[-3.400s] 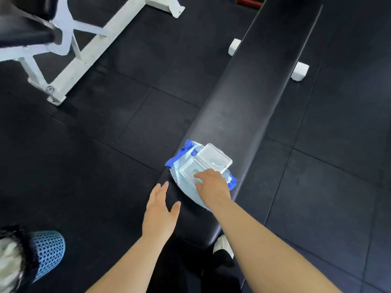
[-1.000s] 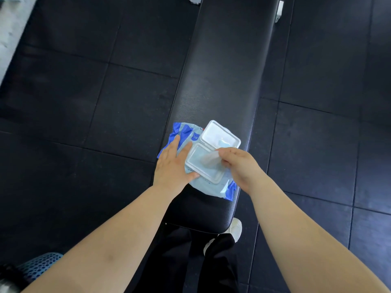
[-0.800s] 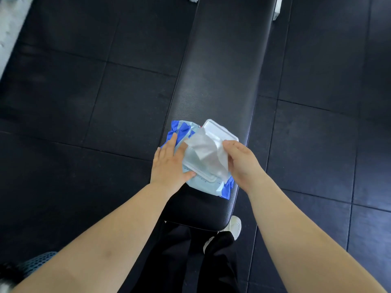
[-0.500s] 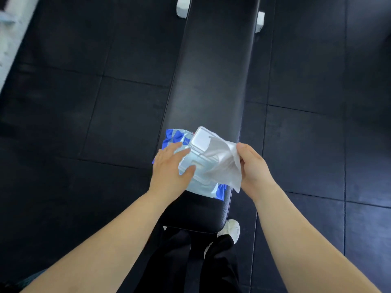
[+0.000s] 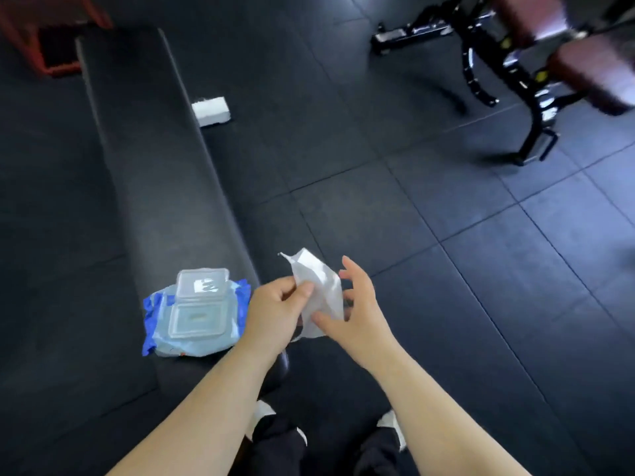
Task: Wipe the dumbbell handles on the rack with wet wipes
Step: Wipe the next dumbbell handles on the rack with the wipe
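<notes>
A white wet wipe (image 5: 319,283) hangs in the air between my two hands, just right of the bench end. My left hand (image 5: 275,314) pinches its left edge between thumb and fingers. My right hand (image 5: 360,314) has its thumb on the wipe's lower part and its fingers spread behind it. The blue wet wipe pack (image 5: 196,317) lies on the near end of the black bench (image 5: 154,183), with its clear lid flipped open and neither hand touching it. No dumbbells or rack are in view.
The long black bench runs away to the upper left, with a white foot (image 5: 210,110) beside it. A black-framed bench with maroon pads (image 5: 536,80) stands at the upper right. A red frame (image 5: 51,39) sits top left. Black rubber floor tiles lie to the right.
The wipe has come fully out of the pack. My left hand left the pack and took hold of the wipe. Both hands moved right, and the view swung right.
</notes>
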A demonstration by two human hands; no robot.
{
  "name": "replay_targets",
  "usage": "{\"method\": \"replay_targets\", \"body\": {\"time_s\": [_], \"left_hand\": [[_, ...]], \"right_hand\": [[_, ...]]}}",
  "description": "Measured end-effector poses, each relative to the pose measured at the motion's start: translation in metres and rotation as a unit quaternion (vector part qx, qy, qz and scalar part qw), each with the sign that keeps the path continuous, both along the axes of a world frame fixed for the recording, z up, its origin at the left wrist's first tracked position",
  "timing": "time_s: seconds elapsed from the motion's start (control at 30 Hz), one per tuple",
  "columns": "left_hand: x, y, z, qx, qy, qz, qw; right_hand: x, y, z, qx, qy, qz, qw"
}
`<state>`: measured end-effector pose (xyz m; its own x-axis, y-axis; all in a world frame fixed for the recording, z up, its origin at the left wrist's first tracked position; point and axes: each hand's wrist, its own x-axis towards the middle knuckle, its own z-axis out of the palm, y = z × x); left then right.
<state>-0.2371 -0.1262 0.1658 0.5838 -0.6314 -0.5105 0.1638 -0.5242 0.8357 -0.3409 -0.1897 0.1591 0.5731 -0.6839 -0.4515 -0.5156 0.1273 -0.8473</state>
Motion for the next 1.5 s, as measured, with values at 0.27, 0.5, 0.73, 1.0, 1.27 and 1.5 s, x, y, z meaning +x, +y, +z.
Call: {"method": "replay_targets", "body": {"time_s": [0.27, 0.5, 0.73, 1.0, 1.27, 1.5], "left_hand": [[-0.162, -0.079, 0.055, -0.007, -0.055, -0.189, 0.980], [-0.340, -0.157, 0.082, -0.037, -0.005, -0.367, 0.929], [-0.470, -0.207, 0.078, -0.007, 0.070, -0.499, 0.864], [-0.582, -0.309, 0.067, 0.038, 0.177, -0.645, 0.742], [-0.675, -0.490, 0.094, 0.016, 0.199, -0.746, 0.636], [-0.788, -0.570, 0.084, -0.057, -0.067, -0.807, 0.583]], "right_hand": [[-0.187, -0.048, 0.053, 0.004, 0.022, -0.212, 0.977], [-0.378, -0.074, 0.077, 0.017, 0.023, -0.324, 0.946], [-0.521, -0.075, 0.075, 0.123, -0.126, -0.558, 0.811], [-0.624, -0.138, 0.065, 0.118, -0.217, -0.635, 0.732], [-0.698, -0.277, 0.077, 0.068, -0.279, -0.686, 0.669], [-0.779, -0.351, 0.065, 0.078, -0.356, -0.750, 0.552]]}}
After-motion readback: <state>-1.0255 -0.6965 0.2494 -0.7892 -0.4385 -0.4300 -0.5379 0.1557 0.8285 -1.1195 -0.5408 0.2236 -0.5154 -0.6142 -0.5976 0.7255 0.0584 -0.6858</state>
